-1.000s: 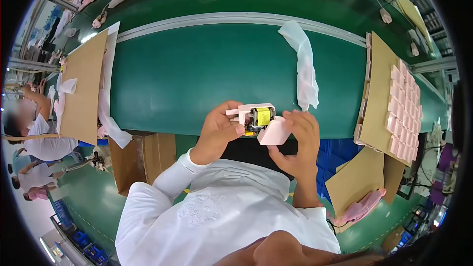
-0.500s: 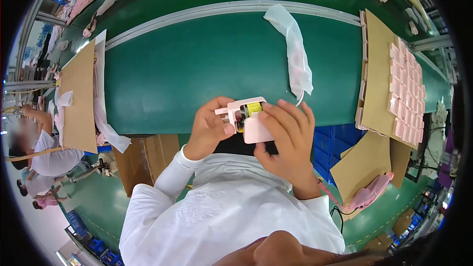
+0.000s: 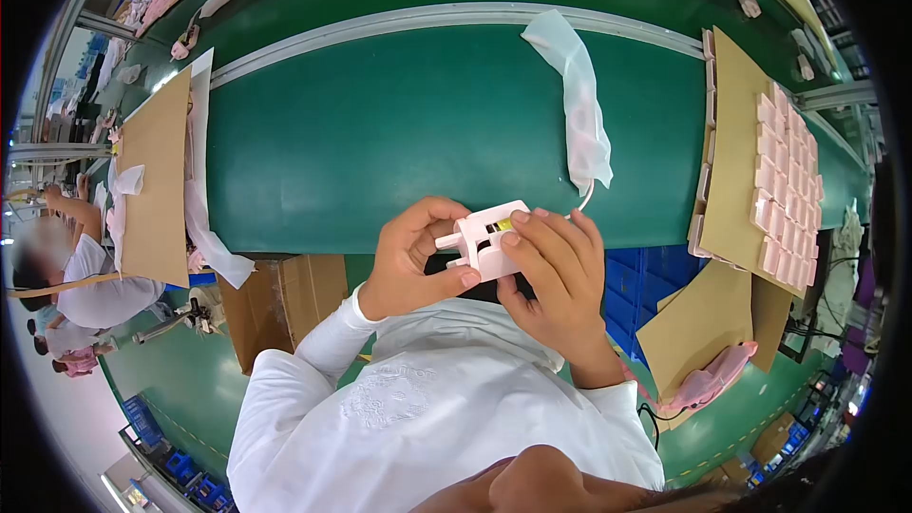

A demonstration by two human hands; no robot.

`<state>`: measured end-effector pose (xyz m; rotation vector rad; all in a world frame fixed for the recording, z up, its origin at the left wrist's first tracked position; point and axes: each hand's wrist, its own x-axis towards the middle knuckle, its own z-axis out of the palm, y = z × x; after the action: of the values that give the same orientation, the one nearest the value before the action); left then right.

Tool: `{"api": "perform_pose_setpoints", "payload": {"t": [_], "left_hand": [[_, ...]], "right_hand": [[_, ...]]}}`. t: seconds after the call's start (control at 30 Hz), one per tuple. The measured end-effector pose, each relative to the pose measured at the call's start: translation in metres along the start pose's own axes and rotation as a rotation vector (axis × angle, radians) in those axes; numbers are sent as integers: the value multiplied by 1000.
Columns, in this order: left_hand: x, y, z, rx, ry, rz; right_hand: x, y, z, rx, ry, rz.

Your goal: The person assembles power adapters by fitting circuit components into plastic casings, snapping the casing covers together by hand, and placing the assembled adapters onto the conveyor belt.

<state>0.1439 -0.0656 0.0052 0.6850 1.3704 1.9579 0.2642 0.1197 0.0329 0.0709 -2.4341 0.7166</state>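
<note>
Between my hands, over the near edge of the green work surface, is a pale pink plastic housing [image 3: 487, 263] with a pronged end toward the left. A narrow gap in it shows a bit of yellow and dark parts inside. My left hand [image 3: 415, 256] grips its left end between thumb and fingers. Fingers of my right hand [image 3: 554, 275] lie across its right part, with the thumb below. A white cable runs from beside my right hand to a translucent white sleeve [image 3: 581, 109] lying on the green surface [image 3: 380, 133].
At the right, a cardboard sheet [image 3: 736, 133] carries rows of pink parts [image 3: 787, 195]. Another cardboard panel [image 3: 157, 171] stands at the left. Below are a cardboard box [image 3: 285, 304] and blue crates [image 3: 646, 294]. A person [image 3: 90, 256] is at the far left.
The pink cover in my right hand has come over the open housing, hiding most of the yellow and dark parts. The view has also shifted slightly.
</note>
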Motion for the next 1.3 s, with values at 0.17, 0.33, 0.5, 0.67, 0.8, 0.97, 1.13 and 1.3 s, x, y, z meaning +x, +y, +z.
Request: {"api": "perform_pose_setpoints", "payload": {"t": [0.17,0.33,0.5,0.67,0.8,0.97,1.13,1.3], "left_hand": [[0,3,4,31,1,8],[-5,5,13,185,70,31],[0,1,20,371,220,46],[-4,0,23,371,173,57],[-8,1,41,527,135,217],[-9,9,46,560,153,285],[-5,0,43,605,167,330],[2,-17,38,524,178,383]], "right_hand": [[-2,2,1,61,3,-11],[4,-5,-3,-49,-18,-51],[3,-2,9,7,-21,-92],[19,7,7,438,94,123],[19,12,21,557,181,297],[17,9,31,486,269,325],[15,9,29,301,257,286],[18,18,33,472,281,222]]}}
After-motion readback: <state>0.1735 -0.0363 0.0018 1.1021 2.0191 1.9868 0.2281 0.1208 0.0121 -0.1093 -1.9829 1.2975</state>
